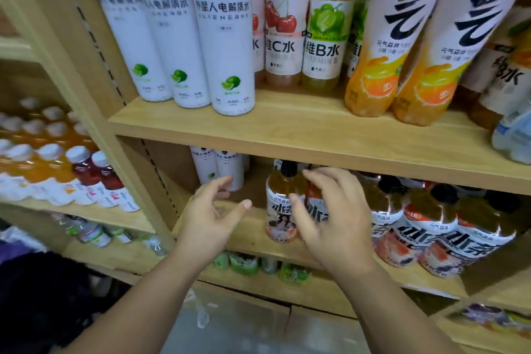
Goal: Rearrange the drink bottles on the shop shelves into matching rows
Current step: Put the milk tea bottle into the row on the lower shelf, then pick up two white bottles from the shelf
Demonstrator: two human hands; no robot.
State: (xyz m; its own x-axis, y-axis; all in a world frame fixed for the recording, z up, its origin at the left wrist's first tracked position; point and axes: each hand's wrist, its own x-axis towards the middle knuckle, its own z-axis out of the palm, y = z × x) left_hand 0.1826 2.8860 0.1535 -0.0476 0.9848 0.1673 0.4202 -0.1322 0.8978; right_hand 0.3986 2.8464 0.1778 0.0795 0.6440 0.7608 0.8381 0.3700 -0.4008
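Both stretched forward, left hand (pixel 211 220) spread and empty, right hand (pixel 333 218) curved against dark-capped bottle (pixel 280 195), grip unclear.

Black-capped tea bottle (pixel 280 204) upright on lower shelf (pixel 255 236); three white lime bottles (pixel 169 32) upright on upper shelf (pixel 287 124).

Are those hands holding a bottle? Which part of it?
The left hand holds nothing. The right hand is curved around the label part of a black-capped tea bottle, but whether it really grips it cannot be told.

Electrolyte bottles (pixel 172 37) stand left of vitamin bottles (pixel 287 37) on the shelf (pixel 287 129).
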